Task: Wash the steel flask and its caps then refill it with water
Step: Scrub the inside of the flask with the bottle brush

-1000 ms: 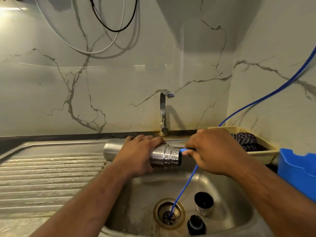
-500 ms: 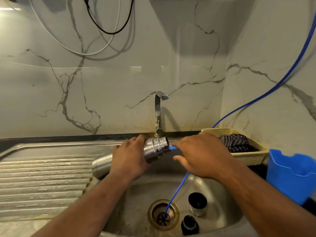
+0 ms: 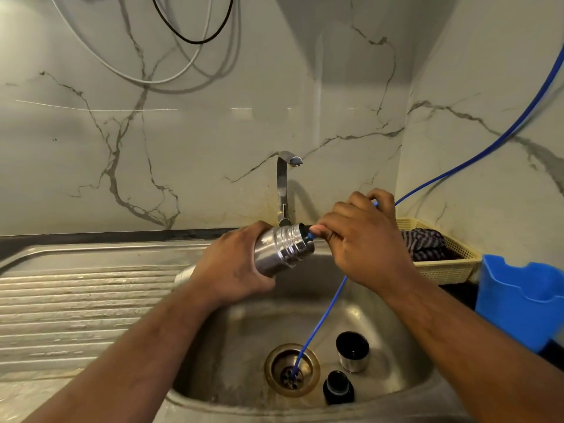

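flask: your left hand point(image 3: 241, 267) has its grip wrapped fully round the body of the steel flask point(image 3: 282, 250), held over the sink point(image 3: 393, 355) with the mouth tilted up toward the right, so the blue hose point(image 3: 323, 319) can feed in and spill falls into the basin
hose: your right hand point(image 3: 363, 242) has its grip pinched closed on the blue hose right at the flask mouth; the fingertips point(image 3: 317, 231) touch the rim, and the hose seems to enter the opening, though how far in it sits is hidden
slack: below your right hand the hose drops to the drain point(image 3: 291, 369), its end resting on the drain holes; I judge that loop is loose and may drag as you move
caps: 2 caps lie in the basin, the steel cup cap point(image 3: 352, 351) just right of the drain and the black stopper point(image 3: 338, 387) below it, near the front wall; both apart from the hose
tap: the tap point(image 3: 285, 184) stands just behind the flask mouth, close enough to knock if you raise the flask
room: the ridged draining surface point(image 3: 76, 300) to the left is open for setting things down; to the right the yellow basket point(image 3: 442, 264) and blue tub point(image 3: 518, 300) crowd your right forearm
stage: likely rinsing or filling, I cannot tell which since no water shows
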